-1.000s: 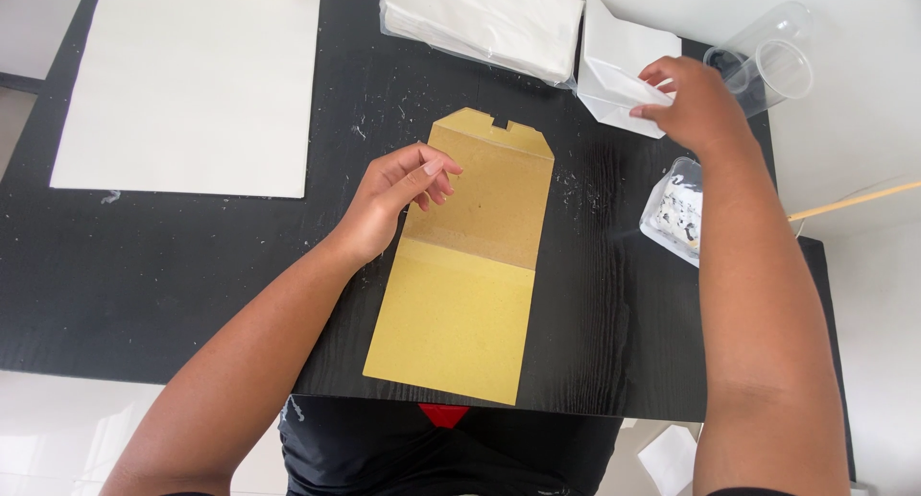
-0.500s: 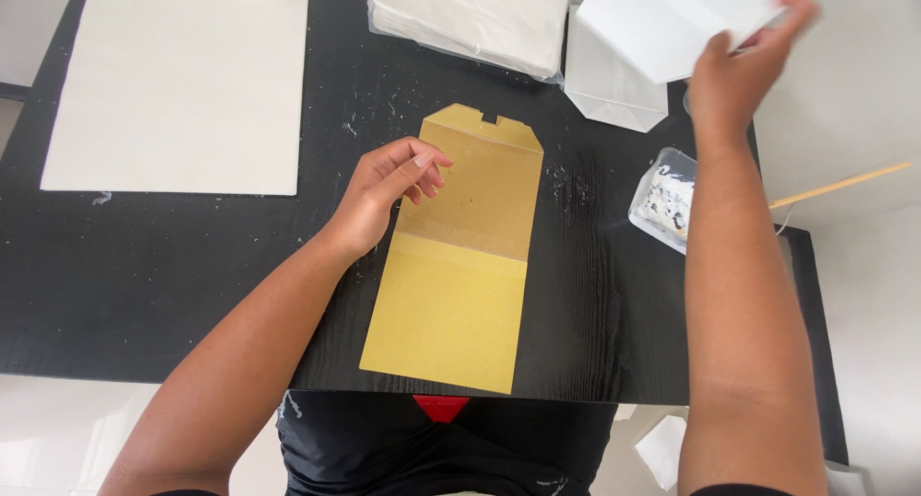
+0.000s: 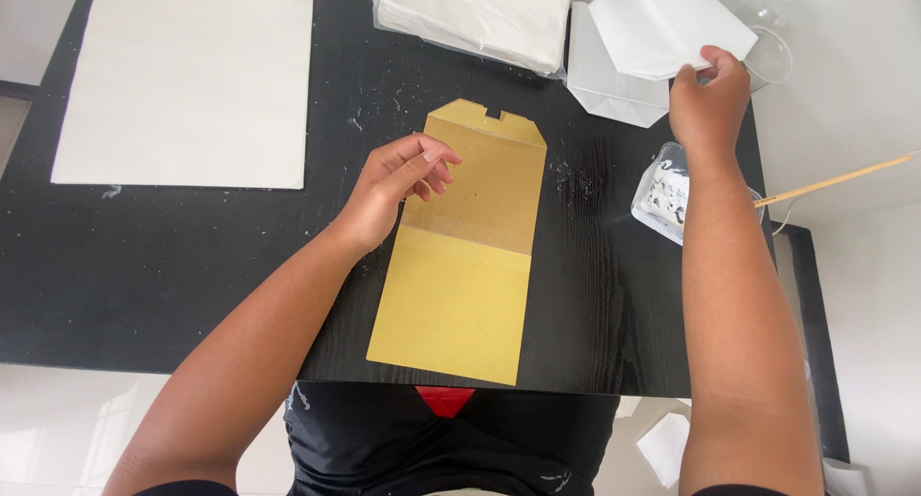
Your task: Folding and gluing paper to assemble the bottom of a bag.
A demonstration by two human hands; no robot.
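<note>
A gold and brown card envelope (image 3: 470, 256) lies flat on the black table (image 3: 173, 266) in front of me, its flap end pointing away. My left hand (image 3: 398, 184) rests on its upper left edge with curled fingers, holding nothing. Up at the far right my right hand (image 3: 708, 98) grips a folded white paper (image 3: 662, 31) by its lower edge, lifted a little above another white folded paper (image 3: 609, 88) that lies on the table.
A large white sheet (image 3: 187, 79) covers the far left of the table. A wrapped stack of white papers (image 3: 470, 16) sits at the back. A small clear tub (image 3: 662, 194) with a wooden stick (image 3: 835, 181) stands under my right forearm. Clear cups (image 3: 767, 35) stand beyond.
My right hand picked up a white folded paper from the pile, raised it high, and has now brought it back down a little. My left hand stayed on the envelope.
</note>
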